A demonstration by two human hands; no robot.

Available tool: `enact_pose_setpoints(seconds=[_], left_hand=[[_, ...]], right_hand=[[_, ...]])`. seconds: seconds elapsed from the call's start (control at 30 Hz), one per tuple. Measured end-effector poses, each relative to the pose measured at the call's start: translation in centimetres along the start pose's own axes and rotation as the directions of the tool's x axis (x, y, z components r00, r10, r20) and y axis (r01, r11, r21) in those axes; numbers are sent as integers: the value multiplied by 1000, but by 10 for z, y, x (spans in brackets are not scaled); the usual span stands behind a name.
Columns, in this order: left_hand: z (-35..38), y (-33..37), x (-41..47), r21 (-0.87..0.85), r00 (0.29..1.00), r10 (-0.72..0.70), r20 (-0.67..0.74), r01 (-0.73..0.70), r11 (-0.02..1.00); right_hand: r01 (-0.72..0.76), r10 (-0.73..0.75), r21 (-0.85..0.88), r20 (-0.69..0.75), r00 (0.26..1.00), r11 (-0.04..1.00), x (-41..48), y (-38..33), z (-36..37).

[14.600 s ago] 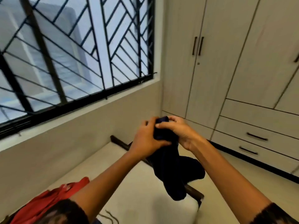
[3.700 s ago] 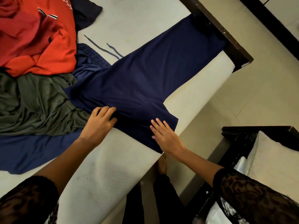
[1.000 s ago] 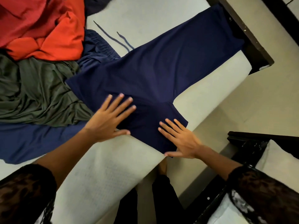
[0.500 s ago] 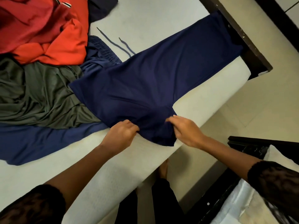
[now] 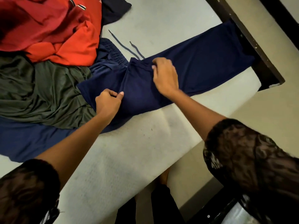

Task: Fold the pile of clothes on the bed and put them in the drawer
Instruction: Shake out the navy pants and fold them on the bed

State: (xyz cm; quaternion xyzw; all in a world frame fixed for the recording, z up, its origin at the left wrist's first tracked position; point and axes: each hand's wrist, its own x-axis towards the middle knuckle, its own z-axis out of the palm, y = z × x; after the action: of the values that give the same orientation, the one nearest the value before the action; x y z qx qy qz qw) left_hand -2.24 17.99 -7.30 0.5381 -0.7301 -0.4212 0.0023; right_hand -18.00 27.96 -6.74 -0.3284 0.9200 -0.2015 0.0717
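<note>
A navy garment [image 5: 202, 65] is spread flat across the pale mattress [image 5: 132, 152], one long end reaching the mattress's far corner and its near part folded over on itself. Beside it, farther from that corner, a heap is formed by an orange-red top [image 5: 53, 26], an olive garment [image 5: 42, 92] and further navy cloth [image 5: 25, 139].

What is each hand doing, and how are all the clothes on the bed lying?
Navy trousers: spread flat, near flap folded over.
Left hand: pinching the folded edge.
Right hand: fingers curled on the folded corner.
Red shirt: crumpled, unfolded.
Olive garment: crumpled, unfolded.
Drawstring shorts: bunched, cords loose.
Bed: bare near the edge.
</note>
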Motion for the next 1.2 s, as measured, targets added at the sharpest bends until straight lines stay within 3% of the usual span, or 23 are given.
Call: enact_pose_setpoints(seconds=[0.1, 0.2, 0.27, 0.33, 0.43, 0.57, 0.67, 0.77, 0.83, 0.9, 1.07, 1.2], left_hand=[[3, -5, -4, 68, 997, 77, 11, -78, 995], [5, -6, -8, 83, 993, 113, 17, -114, 990], [6, -10, -13, 91, 989, 149, 17, -150, 984], [8, -16, -18, 107, 983, 181, 19, -182, 978], [8, -21, -21, 109, 984, 179, -3, -178, 978], [9, -15, -26, 202, 968, 246, -46, -233, 951], [8, -18, -30, 334, 854, 518, -42, -476, 813], [-2, -34, -19, 440, 716, 698, 6, -628, 641], [-16, -49, -3, 526, 649, 760, 44, -662, 535], [-35, -61, 18, 589, 668, 743, 35, -615, 525], [-69, -54, 58, 620, 818, 575, 4, -453, 640], [-77, -31, 60, 517, 794, 601, -88, -479, 709]], right_hand=[[232, -237, -64, -93, 967, 971, -41, 6, 24], [444, -433, -163, 101, 896, 881, -66, 13, 42], [418, -379, -95, 279, 882, 903, -72, 10, 47], [286, -236, -85, 373, 897, 954, -68, 12, 49], [175, -84, -205, 389, 917, 963, -57, 23, 48], [142, -9, -308, 397, 918, 941, -54, 35, 36], [288, -201, -230, 338, 920, 930, -63, 31, 29], [542, -487, -136, 301, 820, 829, -78, 16, 35], [606, -550, -144, 295, 781, 783, -86, 4, 44], [591, -534, -143, 301, 790, 794, -89, -10, 54], [531, -428, -127, 451, 783, 838, -92, -25, 66], [546, -433, -68, 530, 729, 835, -92, -23, 54]])
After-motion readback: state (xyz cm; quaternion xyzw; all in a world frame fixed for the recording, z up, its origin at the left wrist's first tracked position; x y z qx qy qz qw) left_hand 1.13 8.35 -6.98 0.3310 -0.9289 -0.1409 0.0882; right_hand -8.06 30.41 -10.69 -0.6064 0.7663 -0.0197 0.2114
